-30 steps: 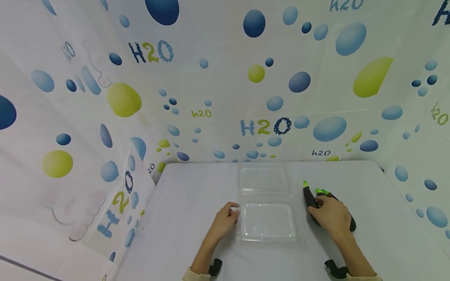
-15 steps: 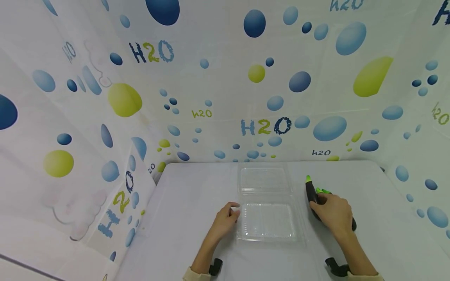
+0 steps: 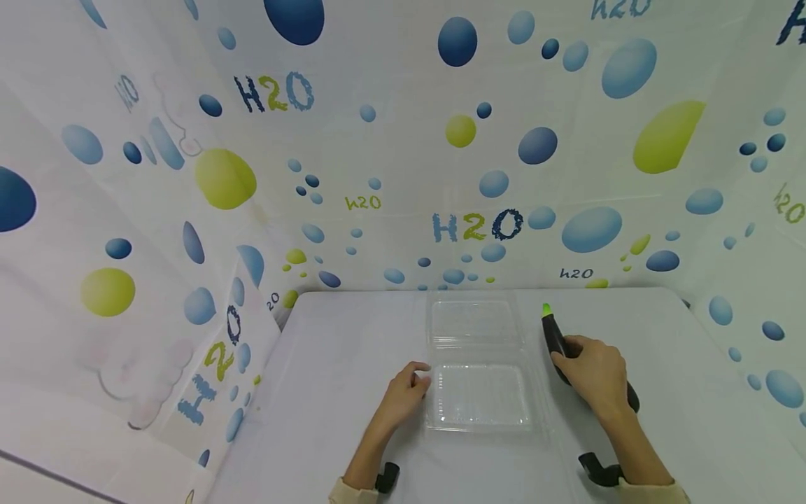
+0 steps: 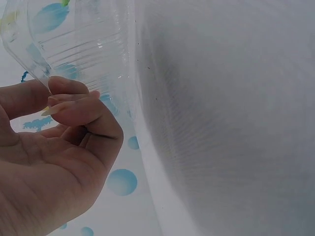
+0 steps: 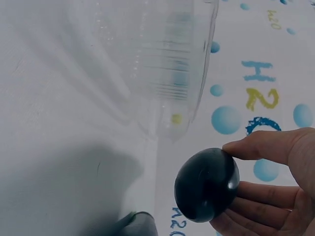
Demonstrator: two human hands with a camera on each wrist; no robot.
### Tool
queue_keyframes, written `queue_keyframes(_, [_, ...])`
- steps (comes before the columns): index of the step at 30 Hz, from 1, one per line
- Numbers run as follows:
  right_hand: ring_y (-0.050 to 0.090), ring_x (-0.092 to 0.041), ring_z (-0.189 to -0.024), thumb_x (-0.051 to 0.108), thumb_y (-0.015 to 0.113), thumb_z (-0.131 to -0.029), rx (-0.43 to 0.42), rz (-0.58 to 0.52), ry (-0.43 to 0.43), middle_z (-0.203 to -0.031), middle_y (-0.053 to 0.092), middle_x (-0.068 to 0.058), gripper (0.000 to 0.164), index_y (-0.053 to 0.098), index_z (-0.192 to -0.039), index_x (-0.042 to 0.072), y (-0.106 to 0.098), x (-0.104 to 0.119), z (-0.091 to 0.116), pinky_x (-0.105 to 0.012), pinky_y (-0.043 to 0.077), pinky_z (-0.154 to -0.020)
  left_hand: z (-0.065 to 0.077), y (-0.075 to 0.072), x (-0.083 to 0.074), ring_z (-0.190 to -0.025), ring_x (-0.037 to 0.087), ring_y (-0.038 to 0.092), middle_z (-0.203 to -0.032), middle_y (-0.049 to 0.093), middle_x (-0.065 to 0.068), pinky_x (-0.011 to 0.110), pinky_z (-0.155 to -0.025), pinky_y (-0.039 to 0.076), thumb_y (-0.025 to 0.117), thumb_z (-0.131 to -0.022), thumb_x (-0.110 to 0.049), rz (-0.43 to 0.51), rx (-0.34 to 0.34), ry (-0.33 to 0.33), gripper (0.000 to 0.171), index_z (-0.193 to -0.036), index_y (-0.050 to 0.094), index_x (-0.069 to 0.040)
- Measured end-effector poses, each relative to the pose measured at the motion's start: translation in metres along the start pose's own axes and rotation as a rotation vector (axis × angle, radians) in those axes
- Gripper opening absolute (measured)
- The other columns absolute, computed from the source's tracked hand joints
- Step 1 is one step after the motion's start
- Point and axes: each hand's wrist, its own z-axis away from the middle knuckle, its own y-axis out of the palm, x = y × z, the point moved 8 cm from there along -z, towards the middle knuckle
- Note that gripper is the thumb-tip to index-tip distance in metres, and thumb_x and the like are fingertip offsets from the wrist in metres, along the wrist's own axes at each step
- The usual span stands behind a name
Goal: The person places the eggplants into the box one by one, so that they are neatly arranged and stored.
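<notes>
A clear plastic clamshell box [image 3: 481, 395] lies on the white table with its lid folded back to the far side. My left hand [image 3: 403, 397] pinches the box's left rim between thumb and bent fingers, as the left wrist view shows. To the right of the box, my right hand [image 3: 593, 374] grips a long dark eggplant [image 3: 553, 336] with a green tip. Its glossy round end [image 5: 206, 184] faces the right wrist camera. Another dark eggplant [image 3: 633, 400] pokes out beyond the right hand, mostly covered by it.
The open lid [image 3: 475, 322] reaches close to the table's [image 3: 352, 329] back edge. A patterned white sheet [image 3: 403, 154] hangs behind the table and along the sides. In the right wrist view, a second dark end [image 5: 140, 225] shows at the bottom.
The gripped eggplant has been raised and moved slightly, its green tip now higher. My right hand now covers the other green tips that showed before. My left hand stays at the box rim.
</notes>
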Motion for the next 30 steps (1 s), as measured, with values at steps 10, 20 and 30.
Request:
queue_keyframes(10, [0.066,-0.022,-0.063,0.019,0.084,-0.081,-0.007,-0.017,-0.032,-0.083,0.076,-0.014,0.036,0.078,-0.108,-0.004,-0.004,0.011,-0.002,-0.037,0.045,-0.053,0.0,0.001,0.002,-0.066,0.014,0.05,-0.077,0.058,0.0,0.026,-0.058,0.04,0.059,-0.104,-0.016,0.017,0.011,0.005,0.032,-0.13,0.062,0.002])
queue_keyframes(20, [0.068,-0.025,-0.067,0.014,0.083,-0.079,-0.012,-0.039,-0.099,-0.086,0.077,-0.016,0.035,0.078,-0.107,-0.005,-0.012,0.029,-0.008,-0.037,0.047,-0.056,-0.001,0.001,0.004,-0.067,0.015,0.05,-0.078,0.059,0.002,0.028,-0.058,0.04,0.059,-0.106,-0.019,0.016,0.022,-0.014,0.034,-0.133,0.06,0.001])
queue_keyframes(30, [0.069,-0.027,-0.075,0.013,0.082,-0.08,0.084,-0.047,-0.147,-0.093,0.078,-0.015,0.033,0.078,-0.11,-0.001,-0.01,0.045,-0.017,-0.042,0.05,-0.064,-0.001,0.001,0.003,-0.067,0.015,0.051,-0.078,0.059,0.002,0.028,-0.059,0.04,0.059,-0.105,-0.019,0.03,0.022,-0.013,0.033,-0.133,0.06,0.0])
